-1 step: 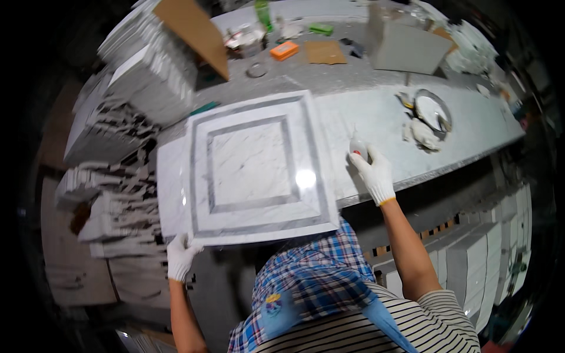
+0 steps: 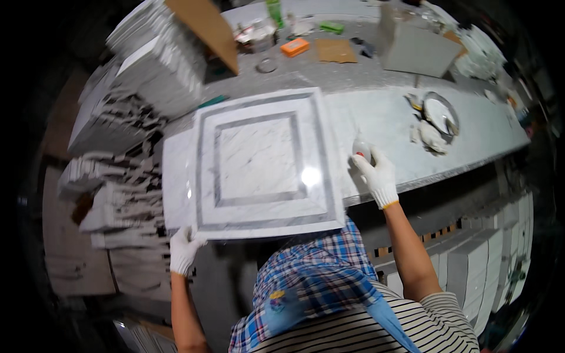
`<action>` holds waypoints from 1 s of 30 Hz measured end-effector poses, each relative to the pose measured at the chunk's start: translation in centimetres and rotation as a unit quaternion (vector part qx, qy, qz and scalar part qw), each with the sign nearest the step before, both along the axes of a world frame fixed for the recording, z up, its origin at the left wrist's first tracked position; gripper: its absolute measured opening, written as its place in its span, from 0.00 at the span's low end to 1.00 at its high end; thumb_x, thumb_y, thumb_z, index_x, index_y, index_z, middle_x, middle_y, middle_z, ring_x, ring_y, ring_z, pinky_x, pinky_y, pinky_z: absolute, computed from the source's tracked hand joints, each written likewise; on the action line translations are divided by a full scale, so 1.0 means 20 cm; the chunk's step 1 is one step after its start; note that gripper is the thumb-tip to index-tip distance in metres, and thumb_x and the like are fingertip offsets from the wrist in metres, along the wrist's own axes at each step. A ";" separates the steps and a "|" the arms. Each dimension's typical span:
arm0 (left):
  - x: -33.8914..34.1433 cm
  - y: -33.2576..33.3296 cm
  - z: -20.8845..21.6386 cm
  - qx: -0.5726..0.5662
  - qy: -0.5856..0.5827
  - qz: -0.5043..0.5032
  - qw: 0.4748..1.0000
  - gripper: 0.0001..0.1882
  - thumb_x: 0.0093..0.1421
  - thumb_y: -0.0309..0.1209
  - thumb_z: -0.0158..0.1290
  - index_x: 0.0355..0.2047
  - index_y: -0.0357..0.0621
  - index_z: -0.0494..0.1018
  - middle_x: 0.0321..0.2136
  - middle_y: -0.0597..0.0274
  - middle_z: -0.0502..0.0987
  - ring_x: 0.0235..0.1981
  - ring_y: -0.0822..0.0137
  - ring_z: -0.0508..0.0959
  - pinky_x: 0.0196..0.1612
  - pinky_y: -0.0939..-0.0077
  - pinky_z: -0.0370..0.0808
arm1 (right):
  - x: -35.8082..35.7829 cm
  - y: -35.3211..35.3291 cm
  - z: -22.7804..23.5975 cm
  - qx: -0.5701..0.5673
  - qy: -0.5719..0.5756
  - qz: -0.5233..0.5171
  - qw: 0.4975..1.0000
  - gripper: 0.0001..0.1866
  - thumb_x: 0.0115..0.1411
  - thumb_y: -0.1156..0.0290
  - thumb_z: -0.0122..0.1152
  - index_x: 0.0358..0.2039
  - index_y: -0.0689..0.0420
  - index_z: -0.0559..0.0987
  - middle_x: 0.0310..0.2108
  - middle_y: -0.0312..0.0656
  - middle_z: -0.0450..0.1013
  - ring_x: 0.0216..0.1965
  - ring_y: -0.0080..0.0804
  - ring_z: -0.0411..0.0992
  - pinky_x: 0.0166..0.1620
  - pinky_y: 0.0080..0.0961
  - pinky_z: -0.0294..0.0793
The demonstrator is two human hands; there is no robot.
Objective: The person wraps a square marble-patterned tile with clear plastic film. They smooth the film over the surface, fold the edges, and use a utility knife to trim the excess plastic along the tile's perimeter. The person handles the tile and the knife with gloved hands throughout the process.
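A square white marble tile (image 2: 256, 162) with two grey inlaid square frames lies on the bench, its near edge reaching the bench front. Under its left side, another plain white slab (image 2: 176, 176) sticks out. My left hand (image 2: 185, 252), in a white glove, grips the tile's near left corner, thumb against the edge; its other fingertips are partly hidden. Just right of the tile, my gloved right hand (image 2: 381, 176) is closed around a small translucent squeeze bottle (image 2: 361, 144) with a thin nozzle and a red mark. The nozzle points away from me, over the pale bench top.
A round pan (image 2: 441, 112) and a crumpled white cloth (image 2: 431, 138) lie on the bench at right. Stacked white slabs (image 2: 156, 73) and loose stone strips (image 2: 126, 206) crowd the left. Farther back are an orange box (image 2: 295, 47) and a carton (image 2: 418, 47). More slabs (image 2: 465, 265) stand below right.
The whole picture has shifted slightly to the right. Both hands keep their holds, and the tile and bottle show no clear movement on the bench.
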State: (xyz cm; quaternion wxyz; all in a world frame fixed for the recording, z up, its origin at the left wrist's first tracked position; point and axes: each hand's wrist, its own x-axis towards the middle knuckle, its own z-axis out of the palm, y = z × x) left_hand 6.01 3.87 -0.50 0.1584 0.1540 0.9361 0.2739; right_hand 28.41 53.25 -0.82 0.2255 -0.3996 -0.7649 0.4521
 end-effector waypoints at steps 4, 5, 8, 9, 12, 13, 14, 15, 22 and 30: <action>0.05 0.01 0.04 0.015 0.031 0.010 0.999 0.25 0.49 0.39 0.69 0.39 0.31 0.77 0.30 0.45 0.81 0.30 0.58 0.80 0.39 0.66 0.77 | -0.07 -0.27 0.04 -0.064 0.064 0.073 0.993 0.25 0.62 0.59 0.67 0.56 0.61 0.79 0.42 0.46 0.81 0.37 0.29 0.78 0.42 0.27 0.78; 0.07 0.01 0.02 0.048 0.030 0.034 0.998 0.26 0.49 0.41 0.68 0.40 0.32 0.78 0.31 0.45 0.82 0.32 0.56 0.82 0.41 0.65 0.77 | -0.07 -0.31 -0.03 -0.054 0.094 0.093 0.990 0.25 0.63 0.61 0.67 0.56 0.62 0.79 0.43 0.46 0.81 0.36 0.29 0.78 0.41 0.26 0.78; 0.11 -0.01 0.00 0.070 0.033 0.077 0.994 0.28 0.50 0.43 0.68 0.45 0.34 0.78 0.33 0.45 0.83 0.35 0.56 0.84 0.42 0.65 0.78 | -0.11 -0.51 0.10 -0.158 0.074 0.144 0.974 0.20 0.65 0.67 0.66 0.54 0.62 0.79 0.39 0.41 0.80 0.30 0.21 0.75 0.32 0.21 0.76; 0.11 -0.02 -0.02 0.085 -0.005 0.089 0.992 0.29 0.50 0.43 0.68 0.46 0.33 0.78 0.32 0.45 0.83 0.35 0.56 0.83 0.42 0.65 0.78 | -0.13 -0.57 0.13 -0.160 0.063 0.175 0.969 0.19 0.65 0.67 0.66 0.54 0.62 0.79 0.38 0.40 0.79 0.29 0.20 0.75 0.31 0.20 0.75; 0.18 -0.01 -0.09 0.167 -0.016 0.154 0.974 0.27 0.50 0.37 0.69 0.47 0.33 0.79 0.30 0.56 0.82 0.32 0.68 0.81 0.40 0.72 0.78 | -0.15 -0.68 0.16 -0.111 0.028 0.257 0.960 0.17 0.66 0.70 0.64 0.54 0.61 0.77 0.36 0.38 0.77 0.27 0.18 0.74 0.29 0.18 0.74; 0.20 -0.01 -0.13 0.203 -0.011 0.172 0.964 0.27 0.50 0.36 0.69 0.48 0.33 0.79 0.29 0.58 0.81 0.31 0.71 0.80 0.39 0.74 0.77 | -0.16 -0.74 0.18 -0.154 0.035 0.273 0.949 0.18 0.66 0.70 0.65 0.55 0.62 0.76 0.37 0.40 0.77 0.28 0.20 0.74 0.29 0.19 0.75; 0.23 -0.01 -0.18 0.237 0.004 0.184 0.954 0.26 0.51 0.31 0.69 0.50 0.33 0.78 0.30 0.64 0.80 0.31 0.76 0.77 0.39 0.78 0.77 | -0.17 -0.78 0.19 -0.141 0.020 0.286 0.948 0.19 0.66 0.70 0.65 0.55 0.62 0.76 0.38 0.40 0.77 0.30 0.21 0.75 0.30 0.20 0.76; 0.26 0.01 -0.23 0.318 0.016 0.200 0.927 0.26 0.55 0.27 0.67 0.53 0.30 0.76 0.30 0.64 0.80 0.31 0.75 0.77 0.38 0.78 0.77 | -0.19 -0.81 0.18 -0.129 0.021 0.299 0.945 0.19 0.65 0.70 0.65 0.54 0.62 0.76 0.39 0.40 0.77 0.31 0.21 0.75 0.31 0.20 0.77; 0.42 0.22 -0.38 0.464 -0.120 0.360 0.801 0.13 0.68 0.35 0.56 0.31 0.39 0.73 0.22 0.55 0.79 0.20 0.66 0.79 0.27 0.74 0.77 | -0.21 -0.95 0.15 -0.074 0.029 0.376 0.923 0.20 0.64 0.69 0.67 0.54 0.63 0.76 0.41 0.42 0.77 0.39 0.25 0.74 0.44 0.24 0.76; 0.44 0.32 -0.44 0.663 -0.252 0.337 0.620 0.23 0.76 0.46 0.45 0.42 0.34 0.73 0.22 0.50 0.80 0.21 0.54 0.80 0.29 0.56 0.81 | -0.13 -1.03 0.14 -0.120 0.031 0.372 0.920 0.22 0.64 0.67 0.66 0.56 0.61 0.75 0.44 0.43 0.77 0.43 0.27 0.74 0.49 0.25 0.75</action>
